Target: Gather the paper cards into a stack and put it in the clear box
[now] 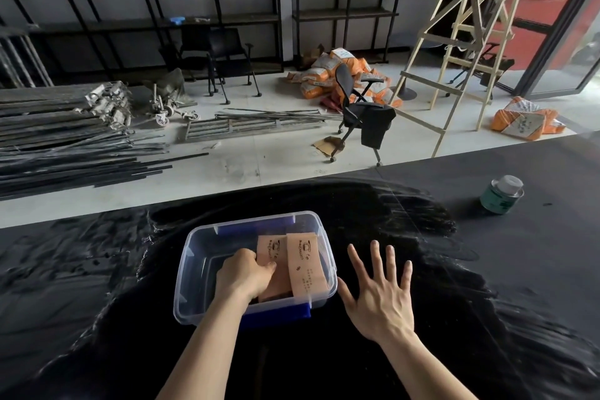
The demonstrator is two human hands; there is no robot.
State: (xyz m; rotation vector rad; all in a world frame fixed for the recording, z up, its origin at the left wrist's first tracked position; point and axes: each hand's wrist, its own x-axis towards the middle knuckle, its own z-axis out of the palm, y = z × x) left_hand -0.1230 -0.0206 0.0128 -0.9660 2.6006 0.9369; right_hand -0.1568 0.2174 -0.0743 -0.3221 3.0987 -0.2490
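Observation:
The clear box (pixel 194 269), with blue latches at its near and far ends, sits on the black table in front of me. Inside it, on the right side, lies a stack of tan paper cards (pixel 303 265) with dark print; the top card is shifted to the right of the ones beneath. My left hand (pixel 243 274) reaches down into the box, its fingers closed on the left edge of the stack. My right hand (pixel 380 289) hovers just right of the box with fingers spread wide, holding nothing.
A green can with a pale lid (pixel 501 195) stands on the black table (pixel 487 302) at the far right. Beyond the table's far edge lie metal rods, an office chair (pixel 363 107), orange sacks and a wooden ladder (pixel 467 36).

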